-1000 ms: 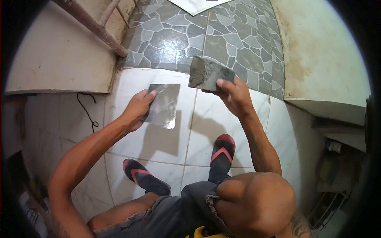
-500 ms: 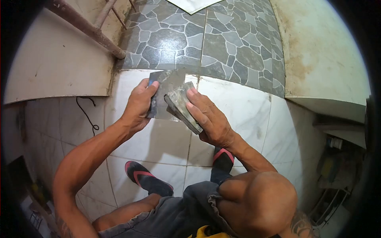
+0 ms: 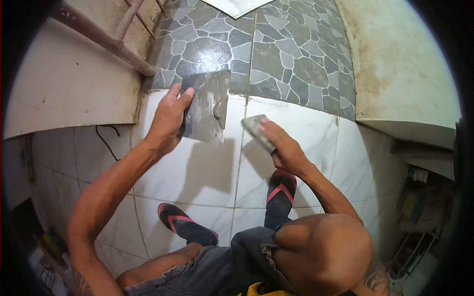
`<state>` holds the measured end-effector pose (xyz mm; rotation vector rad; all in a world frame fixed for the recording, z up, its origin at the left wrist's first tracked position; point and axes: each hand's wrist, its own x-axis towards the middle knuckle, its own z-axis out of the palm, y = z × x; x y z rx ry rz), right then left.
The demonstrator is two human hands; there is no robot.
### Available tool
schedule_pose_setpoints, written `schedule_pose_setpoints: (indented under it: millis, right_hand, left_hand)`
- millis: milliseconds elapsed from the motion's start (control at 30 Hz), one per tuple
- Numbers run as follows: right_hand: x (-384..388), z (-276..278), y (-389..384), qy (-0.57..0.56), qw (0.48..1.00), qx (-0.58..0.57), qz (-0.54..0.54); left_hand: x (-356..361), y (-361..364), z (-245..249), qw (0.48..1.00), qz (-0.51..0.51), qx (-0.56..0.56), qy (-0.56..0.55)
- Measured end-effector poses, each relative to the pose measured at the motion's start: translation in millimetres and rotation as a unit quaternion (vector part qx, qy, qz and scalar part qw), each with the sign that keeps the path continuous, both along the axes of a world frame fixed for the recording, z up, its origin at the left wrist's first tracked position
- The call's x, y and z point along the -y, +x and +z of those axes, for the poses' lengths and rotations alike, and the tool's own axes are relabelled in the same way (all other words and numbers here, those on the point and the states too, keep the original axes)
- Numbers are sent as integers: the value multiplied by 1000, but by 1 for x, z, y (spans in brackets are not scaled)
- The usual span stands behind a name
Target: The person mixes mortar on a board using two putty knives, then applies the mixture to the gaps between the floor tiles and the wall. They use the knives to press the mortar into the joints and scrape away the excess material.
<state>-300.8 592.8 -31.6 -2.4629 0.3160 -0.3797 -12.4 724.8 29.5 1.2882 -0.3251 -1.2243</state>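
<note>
My left hand (image 3: 169, 116) grips the left edge of a thin, square grey plate (image 3: 200, 111), thumb on top. Wet grey paste streaks the plate, with a thicker lump (image 3: 217, 112) near its right edge. To the right, apart from the plate, my right hand (image 3: 286, 148) is closed around a thick, worn grey pad (image 3: 256, 129) that is tilted and slightly blurred. Both things are held above white marbled floor tiles (image 3: 296, 121), and the plate casts a shadow there.
Stone-patterned grey tiles (image 3: 301, 59) begin beyond the white ones. A pinkish metal railing (image 3: 106, 42) stands at upper left, and a stained wall (image 3: 395, 74) rises at right. A black cord (image 3: 106, 143) lies at left. My feet in sandals (image 3: 281, 192) rest below my hands.
The pad in my right hand has moved off the plate, to the right and slightly down. The plate has shifted slightly up and left, baring its smeared face.
</note>
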Motion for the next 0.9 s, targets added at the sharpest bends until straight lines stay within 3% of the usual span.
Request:
schedule_pose_setpoints:
  millis: [100, 200, 333, 467, 700, 767, 900]
  right_hand:
    - [6, 13, -8, 273, 946, -24, -175]
    - [37, 24, -17, 312, 912, -84, -252]
    - [75, 19, -31, 600, 761, 37, -244]
    - [114, 19, -16, 647, 734, 50, -201]
    - [137, 20, 36, 717, 666, 184, -92]
    - [143, 15, 48, 742, 633, 204, -82]
    - [163, 11, 59, 750, 620, 213, -80]
  left_hand:
    - [5, 14, 4, 999, 8, 43, 15]
    - [-2, 29, 3, 997, 16, 61, 35]
    - [-15, 32, 16, 991, 45, 93, 84]
    - [-48, 34, 25, 981, 62, 112, 144]
    - [-86, 0, 68, 957, 98, 151, 225]
    - [-83, -12, 73, 962, 115, 139, 204]
    - [-44, -45, 74, 967, 131, 113, 185]
